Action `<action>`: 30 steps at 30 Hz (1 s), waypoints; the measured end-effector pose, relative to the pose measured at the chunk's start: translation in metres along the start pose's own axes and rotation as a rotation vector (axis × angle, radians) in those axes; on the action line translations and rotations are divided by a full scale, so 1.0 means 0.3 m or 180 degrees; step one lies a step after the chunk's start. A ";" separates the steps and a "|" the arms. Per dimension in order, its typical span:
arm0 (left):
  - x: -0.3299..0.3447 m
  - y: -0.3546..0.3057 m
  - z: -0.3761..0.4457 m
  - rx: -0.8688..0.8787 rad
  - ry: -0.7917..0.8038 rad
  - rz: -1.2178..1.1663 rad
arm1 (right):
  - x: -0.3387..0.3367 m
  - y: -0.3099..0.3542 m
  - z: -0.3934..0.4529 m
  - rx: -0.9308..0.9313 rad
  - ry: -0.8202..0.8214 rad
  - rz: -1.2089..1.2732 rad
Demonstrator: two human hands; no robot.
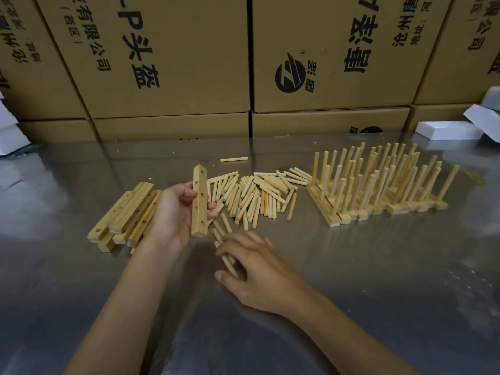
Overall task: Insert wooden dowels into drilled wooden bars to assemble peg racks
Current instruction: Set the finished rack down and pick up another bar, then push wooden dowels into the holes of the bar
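My left hand (pixel 173 212) grips a drilled wooden bar (pixel 199 204) and holds it upright above the metal table, its holes facing me and all of them without pegs. My right hand (pixel 251 269) lies lower, at the near end of the dowel pile (pixel 257 196), with its fingers curled round a few loose dowels (pixel 228 262) on the table. A stack of drilled bars (pixel 121 215) lies behind and left of my left hand. Several finished peg racks (pixel 378 185) stand in a tight group on the right, pegs pointing up.
The shiny metal table (pixel 351 280) runs back to a wall of stacked cardboard boxes (pixel 173 63). One stray dowel (pixel 234 159) lies behind the pile. White foam pieces (pixel 449 129) sit at the far right, and more white ones (pixel 10 136) at the far left.
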State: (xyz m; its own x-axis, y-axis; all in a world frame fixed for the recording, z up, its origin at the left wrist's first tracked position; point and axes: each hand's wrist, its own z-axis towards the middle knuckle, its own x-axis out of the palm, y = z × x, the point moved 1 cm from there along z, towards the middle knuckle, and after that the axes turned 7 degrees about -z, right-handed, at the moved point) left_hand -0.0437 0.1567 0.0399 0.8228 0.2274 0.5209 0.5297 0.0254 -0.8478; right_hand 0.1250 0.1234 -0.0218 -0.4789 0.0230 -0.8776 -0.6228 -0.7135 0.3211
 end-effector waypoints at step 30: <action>0.113 0.150 -0.065 -0.0728 0.1098 0.0563 | -0.215 -0.170 -0.017 0.1806 -0.1120 0.1979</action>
State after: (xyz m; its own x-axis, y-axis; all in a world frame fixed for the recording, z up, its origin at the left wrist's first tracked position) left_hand 0.0120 0.1465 0.0214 0.9048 -0.1300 0.4055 0.3747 -0.2093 -0.9032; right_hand 0.1909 0.1548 0.0167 -0.9332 0.0282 -0.3583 -0.3554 -0.2193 0.9086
